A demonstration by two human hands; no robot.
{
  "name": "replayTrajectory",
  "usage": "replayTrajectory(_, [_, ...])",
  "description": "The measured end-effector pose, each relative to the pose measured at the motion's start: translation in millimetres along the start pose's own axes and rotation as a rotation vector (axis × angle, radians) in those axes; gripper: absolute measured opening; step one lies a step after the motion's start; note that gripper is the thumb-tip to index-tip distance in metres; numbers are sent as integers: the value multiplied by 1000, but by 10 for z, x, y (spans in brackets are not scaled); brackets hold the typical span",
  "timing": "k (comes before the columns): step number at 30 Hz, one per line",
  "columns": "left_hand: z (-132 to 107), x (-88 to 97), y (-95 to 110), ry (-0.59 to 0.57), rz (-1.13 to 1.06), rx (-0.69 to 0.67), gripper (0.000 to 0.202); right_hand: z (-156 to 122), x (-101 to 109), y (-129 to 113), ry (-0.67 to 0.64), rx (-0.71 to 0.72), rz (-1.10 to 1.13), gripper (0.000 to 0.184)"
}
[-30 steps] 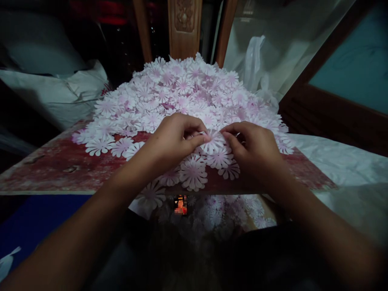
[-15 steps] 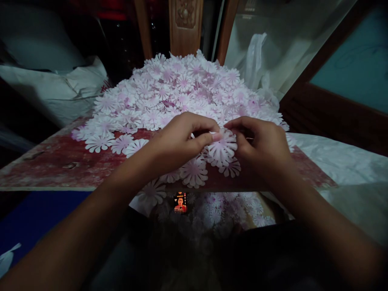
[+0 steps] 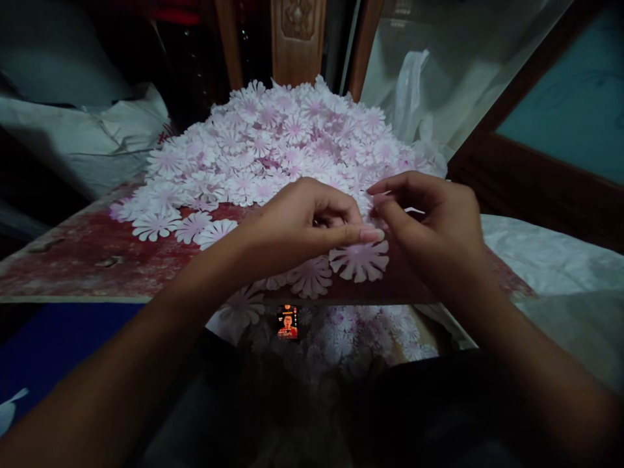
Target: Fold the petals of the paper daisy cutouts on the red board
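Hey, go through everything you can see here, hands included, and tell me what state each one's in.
Left hand: curled, thumb extended over a flower; grip unclear.
Right hand: partly curled, thumb and forefinger close together.
Flower by the left thumb: petals fanned out, partly covered.
Flower pile: loosely heaped.
Red tabletop: worn, partly covered.
Small screen: lit.
White sack: creased.

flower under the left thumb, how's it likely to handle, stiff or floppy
The flower looks thin, so it's probably light. Its separate petals spread without drooping: perhaps fairly stiff, though bendable. Being flat, it probably won't roll.
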State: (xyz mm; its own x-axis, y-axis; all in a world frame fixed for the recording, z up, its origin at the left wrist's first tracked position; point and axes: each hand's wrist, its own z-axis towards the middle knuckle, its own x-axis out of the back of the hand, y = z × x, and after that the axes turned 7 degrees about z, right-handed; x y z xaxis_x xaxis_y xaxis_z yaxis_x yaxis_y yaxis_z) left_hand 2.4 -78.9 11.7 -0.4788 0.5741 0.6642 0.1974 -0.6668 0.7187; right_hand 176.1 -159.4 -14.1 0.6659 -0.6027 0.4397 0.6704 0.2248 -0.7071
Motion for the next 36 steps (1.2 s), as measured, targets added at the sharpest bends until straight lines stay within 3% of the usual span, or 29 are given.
replayTrajectory(5, [0,-26,62,-14,63,12,38,22,21,0,-27,-114,216,15])
replayTrajectory(15, [47,-32,-21,262,141,89,28,-12,14,-142,-36,-88,306,10])
replayTrajectory(21, [31,-89,12,195,-10,15,35,-65,9,-255,24,27,220,11])
replayTrajectory(25, [36,-80,37,143,-106,-13,20,-71,-1,-241,-54,35,270,12])
replayTrajectory(28, [51,-53,39,173,-34,28,11,-70,-15,-220,-75,21,318,12])
replayTrajectory(36, [62,-42,18,283,26,46,14,-23,-20,-230,10,-47,292,22])
